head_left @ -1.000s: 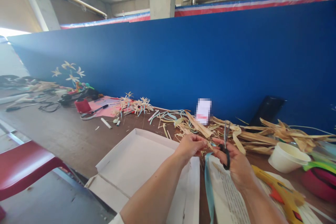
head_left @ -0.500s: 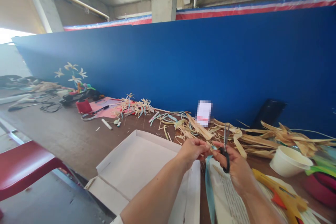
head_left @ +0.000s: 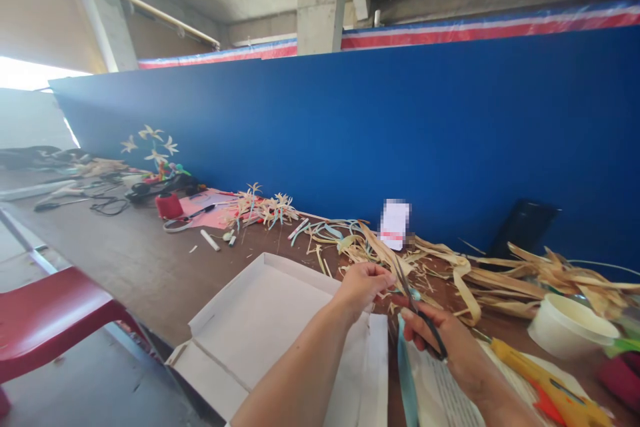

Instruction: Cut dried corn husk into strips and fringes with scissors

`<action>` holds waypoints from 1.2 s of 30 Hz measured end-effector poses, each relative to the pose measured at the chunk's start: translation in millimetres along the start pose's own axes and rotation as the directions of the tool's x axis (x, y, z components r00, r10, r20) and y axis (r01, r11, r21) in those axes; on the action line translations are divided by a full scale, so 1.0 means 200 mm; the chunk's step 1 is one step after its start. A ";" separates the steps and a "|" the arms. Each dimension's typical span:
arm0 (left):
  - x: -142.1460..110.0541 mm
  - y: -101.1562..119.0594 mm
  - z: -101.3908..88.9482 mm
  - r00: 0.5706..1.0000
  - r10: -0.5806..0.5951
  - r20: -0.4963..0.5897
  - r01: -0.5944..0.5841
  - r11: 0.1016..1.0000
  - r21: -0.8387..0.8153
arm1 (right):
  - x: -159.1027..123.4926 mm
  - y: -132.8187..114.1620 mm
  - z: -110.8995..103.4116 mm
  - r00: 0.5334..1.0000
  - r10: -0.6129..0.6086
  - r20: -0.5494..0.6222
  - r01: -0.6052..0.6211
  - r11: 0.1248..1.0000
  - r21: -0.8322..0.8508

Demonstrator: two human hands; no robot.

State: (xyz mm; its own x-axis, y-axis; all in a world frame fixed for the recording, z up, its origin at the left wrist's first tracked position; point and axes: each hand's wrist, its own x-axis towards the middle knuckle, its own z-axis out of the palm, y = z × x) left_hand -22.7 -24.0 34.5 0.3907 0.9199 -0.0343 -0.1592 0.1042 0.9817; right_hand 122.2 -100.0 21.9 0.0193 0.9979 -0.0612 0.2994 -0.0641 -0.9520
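Observation:
My right hand (head_left: 450, 340) grips a pair of black-handled scissors (head_left: 406, 283), its blades tilted up and to the left beside my left fingertips. My left hand (head_left: 364, 285) is closed in a pinch. Whatever lies between its fingertips is too small to make out. Just behind both hands, dried straw-coloured leaf strips (head_left: 384, 248) and thin scraps lie heaped on the table. A light-blue strip (head_left: 408, 373) hangs down below the right hand, next to a printed sheet (head_left: 440, 387).
An opened white cardboard box (head_left: 270, 320) lies left of my hands. To the right are a white tub (head_left: 570, 330) and a yellow glue gun (head_left: 560, 380). Small straw flowers (head_left: 273, 207) lie farther back. A blue panel (head_left: 350, 133) stands behind the table; a red chair (head_left: 60, 320) is at left.
The scissors have swung from upright to a leftward tilt, bringing the blades beside my left fingertips. The view has shifted slightly. My left hand keeps its pinch.

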 end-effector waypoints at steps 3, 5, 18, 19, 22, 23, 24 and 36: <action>0.01 0.00 -0.02 1.000 -0.011 0.016 0.011 1.000 0.006 | -0.01 0.00 0.00 0.999 -0.005 0.043 0.006 1.000 -0.011; 0.01 0.00 -0.03 1.000 -0.013 0.018 0.013 1.000 0.011 | -0.01 0.00 -0.01 0.998 -0.013 0.067 0.014 1.000 -0.019; 0.01 0.00 -0.03 0.999 -0.017 0.037 0.017 1.000 0.000 | 0.00 0.01 -0.01 0.999 -0.003 0.043 0.004 1.000 -0.024; 0.01 0.00 -0.03 0.999 -0.016 0.037 0.016 1.000 -0.004 | -0.01 0.01 0.00 0.999 -0.004 0.043 0.005 1.000 -0.025; 0.01 0.00 -0.03 0.999 -0.019 0.033 0.019 1.000 -0.009 | -0.01 0.00 0.00 0.999 -0.006 0.033 0.007 0.999 -0.040; 0.01 0.00 -0.03 0.999 -0.018 0.034 0.018 1.000 -0.009 | -0.01 0.00 0.00 1.000 -0.005 0.028 0.007 0.999 -0.045; 0.01 0.00 -0.03 0.999 -0.017 0.037 0.017 1.000 -0.009 | -0.01 0.00 0.00 1.000 -0.005 0.025 0.007 0.999 -0.051; 0.01 -0.01 -0.03 0.998 0.019 0.067 -0.019 1.000 -0.011 | 0.01 -0.01 0.01 0.979 0.000 -0.206 0.020 0.995 0.095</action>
State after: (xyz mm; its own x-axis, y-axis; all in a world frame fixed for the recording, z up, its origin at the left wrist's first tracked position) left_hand -26.5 -20.1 30.9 0.4478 0.8941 -0.0025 -0.1764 0.0912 0.9801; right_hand 120.1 -98.2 23.9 0.2152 0.9766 0.0022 0.2082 -0.0437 -0.9771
